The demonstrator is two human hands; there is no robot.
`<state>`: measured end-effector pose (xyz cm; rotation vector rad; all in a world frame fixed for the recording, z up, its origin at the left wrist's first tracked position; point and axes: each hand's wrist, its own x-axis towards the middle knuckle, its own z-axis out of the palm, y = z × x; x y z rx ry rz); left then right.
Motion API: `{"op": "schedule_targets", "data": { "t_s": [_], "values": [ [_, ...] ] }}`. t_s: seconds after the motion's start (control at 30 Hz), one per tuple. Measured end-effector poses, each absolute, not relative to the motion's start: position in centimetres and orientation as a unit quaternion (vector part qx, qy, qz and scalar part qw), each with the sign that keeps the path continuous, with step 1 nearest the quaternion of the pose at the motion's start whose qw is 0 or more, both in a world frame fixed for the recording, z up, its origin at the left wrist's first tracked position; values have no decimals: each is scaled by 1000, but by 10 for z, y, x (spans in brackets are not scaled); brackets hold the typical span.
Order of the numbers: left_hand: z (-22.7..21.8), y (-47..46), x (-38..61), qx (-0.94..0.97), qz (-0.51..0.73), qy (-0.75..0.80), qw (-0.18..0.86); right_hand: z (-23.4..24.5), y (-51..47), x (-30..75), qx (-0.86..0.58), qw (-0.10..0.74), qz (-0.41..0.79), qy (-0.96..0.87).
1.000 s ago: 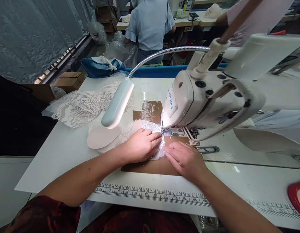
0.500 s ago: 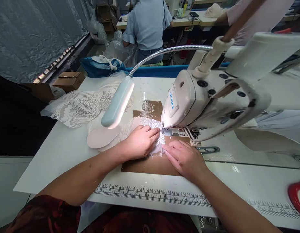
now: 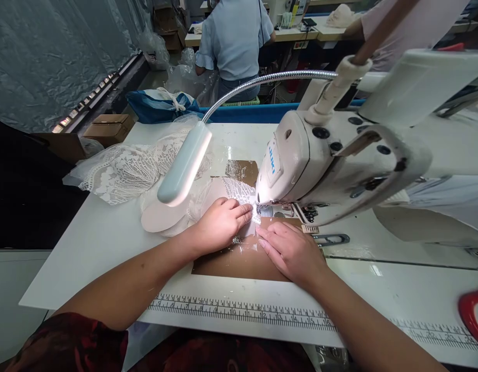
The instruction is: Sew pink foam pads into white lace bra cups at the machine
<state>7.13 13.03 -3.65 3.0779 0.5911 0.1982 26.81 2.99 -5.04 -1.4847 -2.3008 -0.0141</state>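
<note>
A piece of white lace fabric (image 3: 241, 191) with a sheer edge lies beneath the needle area of a white sewing machine (image 3: 287, 160). My left hand (image 3: 219, 225) rests on the lace, palm down, its fingers stretched toward the needle and pressing the fabric flat. Just right of it, my right hand (image 3: 291, 250) pinches the near edge of the lace between thumb and fingertips. Under both hands is a brown board (image 3: 239, 263) with a shiny surface. The fabric under my left palm is hidden.
A lamp head (image 3: 185, 165) on a bent metal neck hangs over the left side. More lace (image 3: 123, 170) is heaped at the left, near a pale round-edged piece (image 3: 165, 217). A printed ruler (image 3: 239, 312) runs along the front edge. A person (image 3: 239, 41) sits beyond the table.
The lace has shifted away from me under the needle and turned a little. My left hand has slid slightly left; my right hand stays almost in place at the edge.
</note>
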Motion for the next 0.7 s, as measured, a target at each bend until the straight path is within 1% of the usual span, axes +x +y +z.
{"op": "schedule_targets", "data": {
  "t_s": [0.2, 0.5, 0.7],
  "values": [
    [-44, 136, 72, 968, 106, 228, 7, -51, 31, 266, -544, 200, -7, -815],
    [-41, 137, 67, 950, 158, 260, 63, -52, 31, 265, -559, 172, -1, -811],
    [-41, 136, 66, 939, 189, 282, 56, -52, 34, 263, -556, 203, 9, -806]
  ]
}}
